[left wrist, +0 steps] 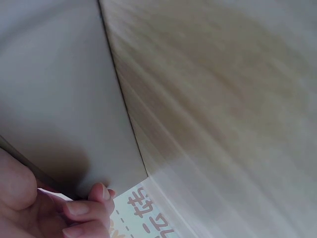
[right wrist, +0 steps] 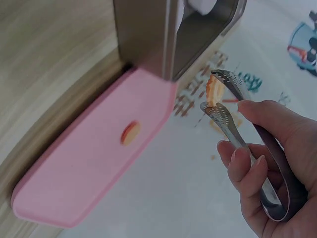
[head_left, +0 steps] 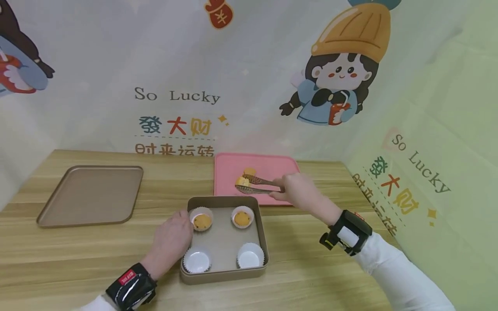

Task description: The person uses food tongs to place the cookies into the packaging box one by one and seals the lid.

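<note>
My right hand [head_left: 303,190] grips metal tongs [head_left: 258,190] over the pink tray [head_left: 276,166]. Between the perforated tong tips is a small yellow-orange cookie [right wrist: 214,91], held above the tray in the right wrist view. Another round cookie [right wrist: 130,133] lies on the tray. The fingers of my left hand [head_left: 173,235] are curled at the rim of the square, deep baking pan [head_left: 223,248], on its left side. Inside the pan, two paper cups hold cookies [head_left: 202,222]; two front white paper cups [head_left: 197,260] have nothing in them.
A flat brown baking tray [head_left: 93,194] lies on the wooden table [head_left: 155,181] at the left. Behind the table hangs a printed cloth [head_left: 249,86], which continues down the right side. The pan stands just in front of the pink tray.
</note>
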Demonstrator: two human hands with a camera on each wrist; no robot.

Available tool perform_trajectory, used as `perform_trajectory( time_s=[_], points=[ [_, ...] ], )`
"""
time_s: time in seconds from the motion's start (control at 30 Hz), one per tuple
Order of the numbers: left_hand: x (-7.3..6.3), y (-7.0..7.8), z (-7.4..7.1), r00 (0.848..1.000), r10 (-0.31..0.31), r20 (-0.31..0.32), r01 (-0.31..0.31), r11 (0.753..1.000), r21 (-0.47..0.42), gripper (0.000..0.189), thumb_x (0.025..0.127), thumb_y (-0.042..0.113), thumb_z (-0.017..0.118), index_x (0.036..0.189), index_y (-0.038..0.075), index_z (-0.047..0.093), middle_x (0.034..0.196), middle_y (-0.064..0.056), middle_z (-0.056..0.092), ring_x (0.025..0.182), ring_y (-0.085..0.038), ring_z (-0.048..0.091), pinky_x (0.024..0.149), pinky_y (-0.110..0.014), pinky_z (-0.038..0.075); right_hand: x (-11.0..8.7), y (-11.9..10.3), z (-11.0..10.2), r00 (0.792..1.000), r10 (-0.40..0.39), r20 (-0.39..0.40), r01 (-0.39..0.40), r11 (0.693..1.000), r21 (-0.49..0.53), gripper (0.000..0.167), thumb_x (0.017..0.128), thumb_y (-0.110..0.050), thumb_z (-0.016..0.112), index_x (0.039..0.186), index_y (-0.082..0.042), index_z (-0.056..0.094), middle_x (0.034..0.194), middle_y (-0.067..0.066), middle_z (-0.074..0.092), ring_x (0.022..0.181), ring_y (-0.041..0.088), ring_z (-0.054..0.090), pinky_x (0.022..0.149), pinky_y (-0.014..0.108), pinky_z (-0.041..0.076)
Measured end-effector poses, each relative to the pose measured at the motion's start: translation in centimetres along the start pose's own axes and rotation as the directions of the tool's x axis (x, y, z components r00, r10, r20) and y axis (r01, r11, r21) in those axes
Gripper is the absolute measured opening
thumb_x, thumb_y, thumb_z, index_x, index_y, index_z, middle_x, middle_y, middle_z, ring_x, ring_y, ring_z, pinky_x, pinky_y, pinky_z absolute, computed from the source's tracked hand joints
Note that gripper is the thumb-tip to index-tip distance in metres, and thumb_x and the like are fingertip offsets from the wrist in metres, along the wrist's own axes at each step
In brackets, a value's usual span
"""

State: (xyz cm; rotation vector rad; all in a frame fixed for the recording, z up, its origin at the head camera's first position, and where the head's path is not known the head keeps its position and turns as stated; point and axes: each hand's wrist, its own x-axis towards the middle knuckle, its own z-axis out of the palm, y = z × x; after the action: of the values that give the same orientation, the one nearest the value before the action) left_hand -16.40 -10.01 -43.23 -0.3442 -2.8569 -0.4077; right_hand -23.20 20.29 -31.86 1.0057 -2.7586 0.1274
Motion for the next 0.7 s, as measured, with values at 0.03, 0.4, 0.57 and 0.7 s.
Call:
perform_trajectory(
  time_s=[0.03, 0.4, 0.57, 0.7],
  points=[
    [0.0, 0.0, 0.0, 1.000, -0.001, 0.006, 0.001, 1.000, 0.000, 0.016, 0.097, 0.002, 0.059, 0.092, -0.011, 0.051, 0.074, -0.013, 0.049, 0.062, -0.024, 0.057, 0.049, -0.038, 0.054, -0.3, -0.5, 0.0, 0.999, -0.029, -0.021, 0.028, 1.000, -0.013, 0.023, 0.089, -0.018, 0.083, 0.078, -0.009, 0.064, 0.058, -0.004, 0.043, 0.051, 0.005, 0.036, 0.047, 0.017, 0.025],
    [0.0, 0.1, -0.1, 1.000, -0.009, -0.007, 0.009, 1.000, 0.003, 0.017, 0.096, 0.003, 0.060, 0.091, -0.010, 0.051, 0.073, -0.013, 0.049, 0.060, -0.024, 0.055, 0.048, -0.038, 0.053, -2.4, -5.5, 0.9, 0.945, -0.314, -0.092, 0.309, 0.949, -0.068, 0.022, 0.080, -0.023, 0.090, 0.090, -0.008, 0.076, 0.064, -0.006, 0.056, 0.053, 0.002, 0.051, 0.047, 0.012, 0.037],
    [-0.2, 0.0, 0.1, 0.999, 0.015, -0.039, -0.015, 1.000, 0.010, 0.017, 0.096, 0.002, 0.061, 0.088, -0.009, 0.050, 0.072, -0.013, 0.048, 0.057, -0.024, 0.053, 0.045, -0.038, 0.052, -2.8, -7.5, 1.4, 0.926, -0.378, -0.021, 0.377, 0.925, -0.041, 0.024, 0.083, -0.026, 0.088, 0.083, -0.011, 0.069, 0.065, -0.008, 0.051, 0.053, -0.001, 0.046, 0.048, 0.011, 0.034],
    [-0.3, 0.0, 0.1, 0.999, 0.014, -0.048, -0.014, 1.000, -0.002, 0.017, 0.097, 0.002, 0.060, 0.088, -0.009, 0.050, 0.071, -0.013, 0.048, 0.057, -0.023, 0.053, 0.045, -0.037, 0.052, -2.8, -8.5, 1.7, 0.920, -0.391, 0.035, 0.392, 0.920, -0.016, 0.021, 0.085, -0.027, 0.086, 0.089, -0.010, 0.073, 0.066, -0.007, 0.054, 0.053, -0.001, 0.047, 0.048, 0.010, 0.034]
  ],
)
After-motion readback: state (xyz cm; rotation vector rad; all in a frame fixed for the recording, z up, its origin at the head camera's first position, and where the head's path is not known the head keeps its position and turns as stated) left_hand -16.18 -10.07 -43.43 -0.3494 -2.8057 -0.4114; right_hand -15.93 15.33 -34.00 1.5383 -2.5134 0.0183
